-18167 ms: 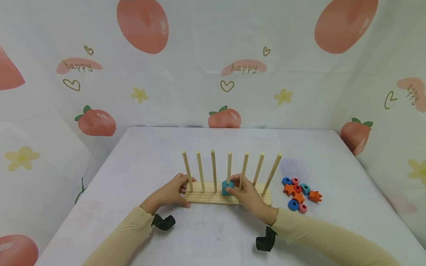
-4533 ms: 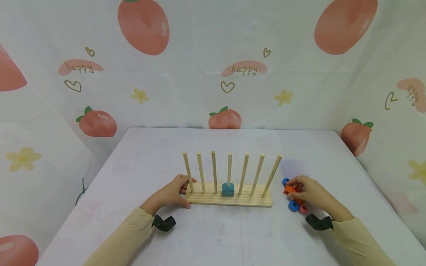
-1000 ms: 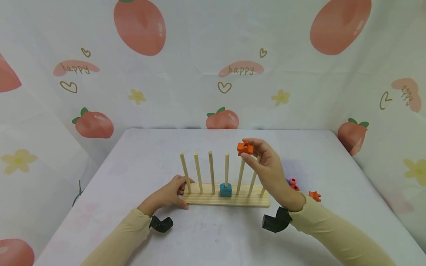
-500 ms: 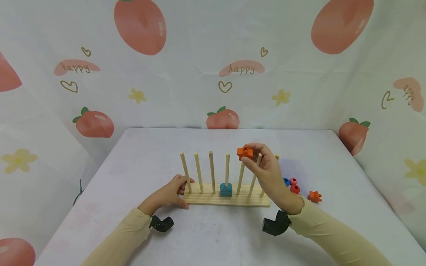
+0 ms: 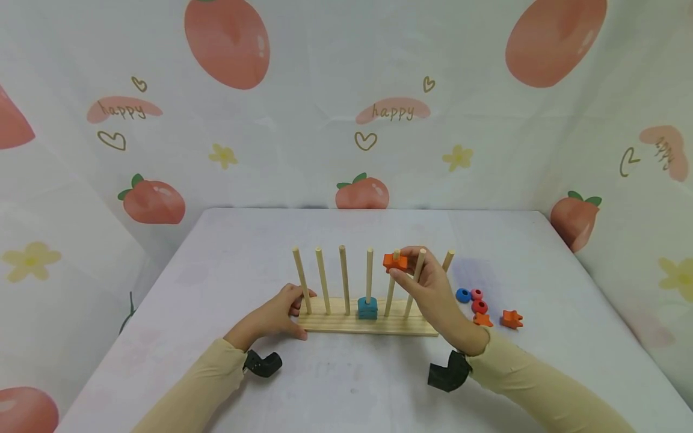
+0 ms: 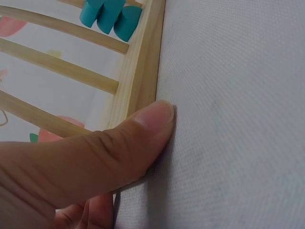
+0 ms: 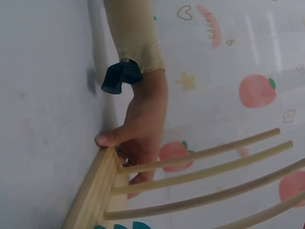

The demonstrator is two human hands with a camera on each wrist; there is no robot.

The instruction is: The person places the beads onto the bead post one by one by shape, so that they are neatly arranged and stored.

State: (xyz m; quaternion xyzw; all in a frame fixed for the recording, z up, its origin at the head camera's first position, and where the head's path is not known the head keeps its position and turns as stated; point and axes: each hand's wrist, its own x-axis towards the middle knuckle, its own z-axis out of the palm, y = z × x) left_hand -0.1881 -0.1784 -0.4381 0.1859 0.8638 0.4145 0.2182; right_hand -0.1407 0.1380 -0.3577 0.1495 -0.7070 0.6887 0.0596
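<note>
My left hand (image 5: 275, 314) grips the left end of a light wooden base (image 5: 335, 325) that carries a row of upright pegs; its thumb (image 6: 152, 119) lies along the front edge. With thumb and fingers my right hand (image 5: 435, 294) pinches an orange star-shaped bead (image 5: 394, 263). The top of the fifth peg from the left sticks up through this bead, which sits high above the base. Teal beads (image 5: 367, 308) are stacked at the bottom of the fourth peg, and their rounded sides show in the left wrist view. The right wrist view shows the base and left hand, not the star bead.
Right of the base lie loose beads: a blue one (image 5: 462, 295), a pink one (image 5: 477, 294), a red one (image 5: 479, 307) and two orange stars, one nearer (image 5: 483, 320) and one farther right (image 5: 511, 319). The right forearm passes close by them. A patterned cloth hangs behind the table.
My right hand has brought an orange star bead from the pile to the fifth peg, lowering it over the tip. Earlier it held a teal bead at the fourth peg. My left hand stays put.
</note>
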